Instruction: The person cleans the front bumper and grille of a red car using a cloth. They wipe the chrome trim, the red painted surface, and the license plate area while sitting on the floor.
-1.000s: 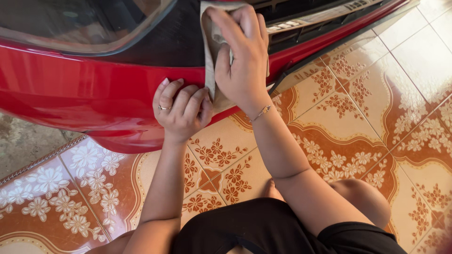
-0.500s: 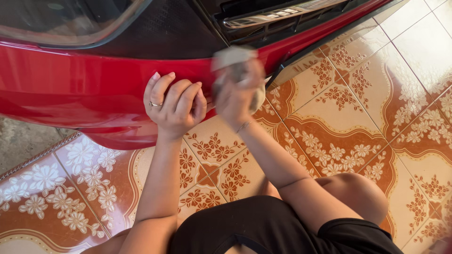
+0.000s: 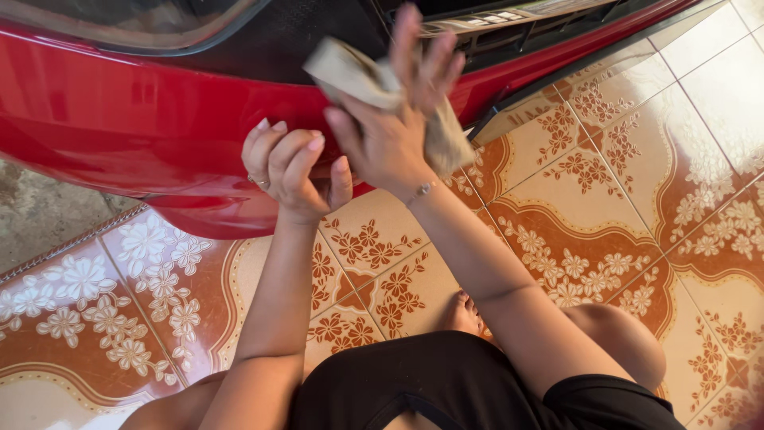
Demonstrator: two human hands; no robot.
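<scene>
A glossy red car bumper (image 3: pixel 119 127) fills the upper left, with a black grille (image 3: pixel 509 36) above it at the top. My right hand (image 3: pixel 390 127) is raised in front of the bumper and holds a crumpled beige cloth (image 3: pixel 350 73), whose other end hangs out below the hand. Its fingers point up and are partly spread and blurred. Just left of it, my left hand (image 3: pixel 288 171), with a ring on one finger, curls loosely against the lower edge of the bumper and holds nothing.
The floor is orange and cream tile with flower patterns (image 3: pixel 581 231). Bare grey concrete (image 3: pixel 32 215) shows at the far left under the car. My knee (image 3: pixel 621 338) and black clothing (image 3: pixel 446 382) are at the bottom.
My right hand wiped the cloth down from the grille to the bumper, then lifted it again and opened its fingers. My left hand stayed on the bumper's edge.
</scene>
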